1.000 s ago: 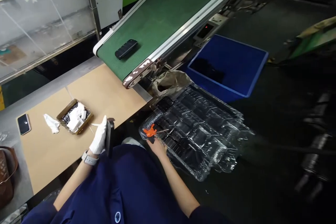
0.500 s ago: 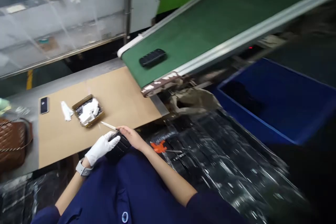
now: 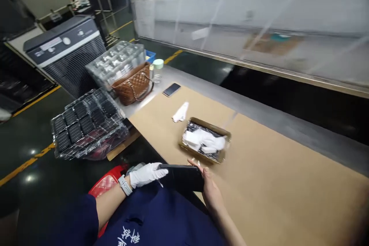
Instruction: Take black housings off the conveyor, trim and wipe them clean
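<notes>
A black, smooth, roughly rectangular plastic part (image 3: 184,178) is held level in front of my body, over the table's near edge. My left hand (image 3: 146,175), in a white glove with a pale watch at the wrist, closes on its left end. At the other end, my bare right hand (image 3: 211,188) grips it with thumb and fingers. A small pale tip shows by the right fingers; what it belongs to is mostly hidden. Just beyond the part stands a small cardboard box (image 3: 184,148) with white scraps and dark pieces in it.
Brown board (image 3: 273,161) covers the table. On it lie a white cloth or glove (image 3: 181,112) and a phone (image 3: 172,89). A brown quilted bag (image 3: 135,84) is at the far left corner. Trays of black parts (image 3: 86,123) and a red stool (image 3: 107,182) stand left.
My view has swung left, so the green conveyor is out of sight and the trays and bag show. The black part now lies flatter between both hands; the pale pointed tool is mostly hidden.
</notes>
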The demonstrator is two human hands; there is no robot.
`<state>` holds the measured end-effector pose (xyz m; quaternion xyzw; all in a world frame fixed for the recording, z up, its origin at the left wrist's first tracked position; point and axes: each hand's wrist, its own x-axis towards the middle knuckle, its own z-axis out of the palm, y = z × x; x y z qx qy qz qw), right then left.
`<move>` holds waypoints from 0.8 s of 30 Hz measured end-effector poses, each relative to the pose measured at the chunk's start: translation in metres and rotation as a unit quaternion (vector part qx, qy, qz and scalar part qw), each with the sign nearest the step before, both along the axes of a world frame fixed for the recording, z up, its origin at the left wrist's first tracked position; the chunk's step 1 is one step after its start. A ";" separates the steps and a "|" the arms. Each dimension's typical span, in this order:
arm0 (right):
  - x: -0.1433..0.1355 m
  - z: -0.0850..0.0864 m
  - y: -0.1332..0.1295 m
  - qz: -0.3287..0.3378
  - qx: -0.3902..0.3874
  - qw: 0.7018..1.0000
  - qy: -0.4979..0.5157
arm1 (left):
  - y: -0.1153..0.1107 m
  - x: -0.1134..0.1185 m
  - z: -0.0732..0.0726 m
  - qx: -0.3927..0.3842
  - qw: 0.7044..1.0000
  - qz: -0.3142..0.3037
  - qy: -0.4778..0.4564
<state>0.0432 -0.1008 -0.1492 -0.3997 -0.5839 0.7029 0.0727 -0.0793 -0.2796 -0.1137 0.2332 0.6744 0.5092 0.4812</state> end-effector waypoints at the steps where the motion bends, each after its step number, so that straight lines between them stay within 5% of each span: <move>1: -0.016 0.003 -0.003 0.021 -0.026 0.999 0.011 | -0.006 -0.009 -0.002 0.002 0.998 0.056 0.020; 6: -0.080 0.006 -0.022 0.075 -0.095 0.992 0.037 | -0.055 -0.096 0.004 -0.044 0.924 0.328 0.192; 9: -0.098 -0.002 -0.033 0.092 -0.114 0.989 0.021 | -0.102 -0.170 0.018 -0.125 0.849 0.402 0.319; 13: -0.105 -0.014 -0.040 0.082 -0.122 0.988 -0.036 | -0.152 -0.264 0.025 -0.245 0.779 0.392 0.423; 16: -0.104 -0.020 -0.039 0.043 -0.117 0.990 -0.068 | -0.167 -0.318 0.019 -0.320 0.751 0.357 0.453; 24: -0.096 -0.042 -0.045 -0.074 -0.118 0.986 -0.088 | -0.154 -0.385 0.000 -0.460 0.741 0.263 0.413</move>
